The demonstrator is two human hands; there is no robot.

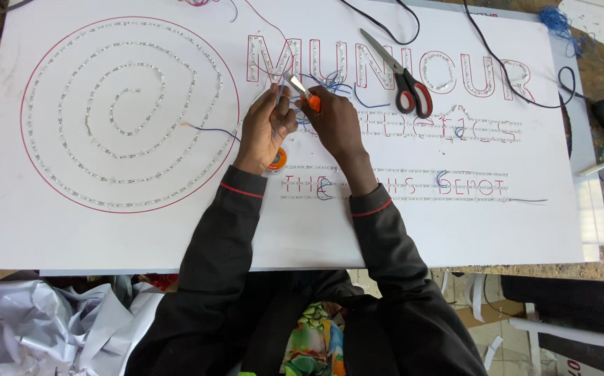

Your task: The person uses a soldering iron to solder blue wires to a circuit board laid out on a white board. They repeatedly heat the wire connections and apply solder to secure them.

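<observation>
Orange-handled knife (304,92) (right hand (334,124))

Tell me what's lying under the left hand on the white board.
Under the left hand a small round orange object, maybe a tape roll, peeks out near the wrist on the white board. A blue wire runs under the hand. The rest is covered.

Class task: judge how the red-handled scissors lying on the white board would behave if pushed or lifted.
The red-handled steel scissors lie flat, so they would probably slide, not roll, on the smooth white sign board. They look rigid; lifted by one handle, the partly open blades may swing.
</observation>
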